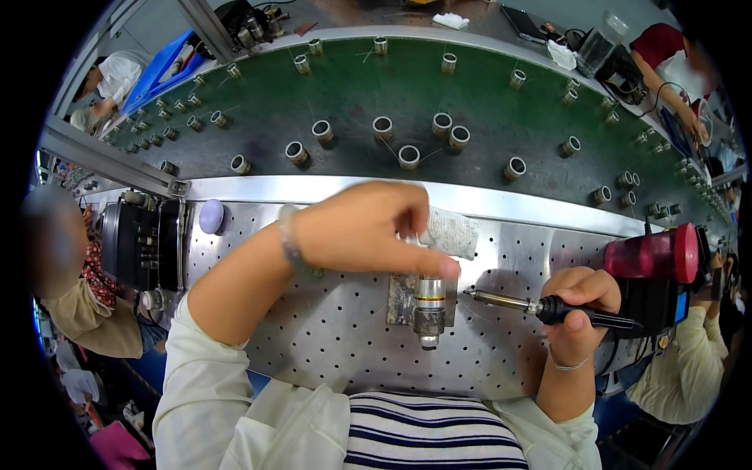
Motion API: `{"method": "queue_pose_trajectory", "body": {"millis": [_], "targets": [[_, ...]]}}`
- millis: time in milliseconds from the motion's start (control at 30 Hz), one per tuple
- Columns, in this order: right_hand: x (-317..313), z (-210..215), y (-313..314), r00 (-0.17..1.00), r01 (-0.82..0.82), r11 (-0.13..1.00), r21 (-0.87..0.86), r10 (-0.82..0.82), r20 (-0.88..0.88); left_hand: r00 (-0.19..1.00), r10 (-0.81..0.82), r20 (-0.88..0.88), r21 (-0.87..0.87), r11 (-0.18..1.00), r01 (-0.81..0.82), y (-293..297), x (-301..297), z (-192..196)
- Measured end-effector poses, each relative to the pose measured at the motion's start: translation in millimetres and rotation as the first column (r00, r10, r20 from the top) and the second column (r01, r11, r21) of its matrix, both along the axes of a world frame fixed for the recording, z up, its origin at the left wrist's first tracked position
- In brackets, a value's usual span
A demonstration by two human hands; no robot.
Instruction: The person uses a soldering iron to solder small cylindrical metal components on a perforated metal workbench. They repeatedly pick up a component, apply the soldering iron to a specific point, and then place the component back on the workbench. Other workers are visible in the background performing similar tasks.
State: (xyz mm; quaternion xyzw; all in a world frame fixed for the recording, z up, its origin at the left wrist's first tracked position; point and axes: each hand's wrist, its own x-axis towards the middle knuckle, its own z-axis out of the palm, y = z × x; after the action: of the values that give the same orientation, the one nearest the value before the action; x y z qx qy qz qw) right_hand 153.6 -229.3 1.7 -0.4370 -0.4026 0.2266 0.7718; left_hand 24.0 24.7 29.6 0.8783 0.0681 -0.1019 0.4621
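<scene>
My left hand (364,227) bends over the upper end of a silver metal cylinder (430,294) with a yellowish ring. Its fingers are curled and its thumb stretches across above the cylinder; anything pinched in the fingers is hidden. The cylinder lies along a worn, dark metal block (401,301) on a perforated metal worktop (329,333). In my right hand (583,309) is a soldering iron (552,309), gripped by its black handle. The iron's tip points left, just right of the block and apart from the cylinder. A printed paper piece (454,233) lies behind the block.
Beyond the metal rail, a green belt (486,94) carries several small metal cylinders (409,157), some with thin wires. A lilac oval object (211,216) sits at the left, near a black device (145,243). At the right lies a pink-red container (654,254). Other people sit on both sides.
</scene>
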Motion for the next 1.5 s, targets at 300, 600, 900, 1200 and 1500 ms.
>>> {"method": "queue_pose_trajectory", "body": {"millis": [300,600,900,1200,1500], "targets": [[-4,-3,4,0.995,-0.099,0.994,-0.043,0.1,0.007,0.994,0.112,0.003,-0.918,0.393,-0.042,-18,-25,-32],[-5,-5,8,0.993,-0.113,0.993,-0.022,0.113,0.009,0.954,0.289,0.08,-0.892,0.449,-0.061,-27,-28,-31],[-2,-6,7,0.989,-0.136,0.99,-0.032,0.138,0.062,0.96,0.253,0.121,-0.836,0.548,-0.04,-27,-28,-28],[0,-8,6,0.985,-0.141,0.99,-0.027,0.143,0.097,0.965,0.232,0.121,-0.827,0.561,-0.031,-25,-29,-30],[4,-10,9,0.971,-0.17,0.985,0.0,0.167,0.172,0.967,0.231,0.108,-0.825,0.564,-0.043,-25,-29,-29]]}}
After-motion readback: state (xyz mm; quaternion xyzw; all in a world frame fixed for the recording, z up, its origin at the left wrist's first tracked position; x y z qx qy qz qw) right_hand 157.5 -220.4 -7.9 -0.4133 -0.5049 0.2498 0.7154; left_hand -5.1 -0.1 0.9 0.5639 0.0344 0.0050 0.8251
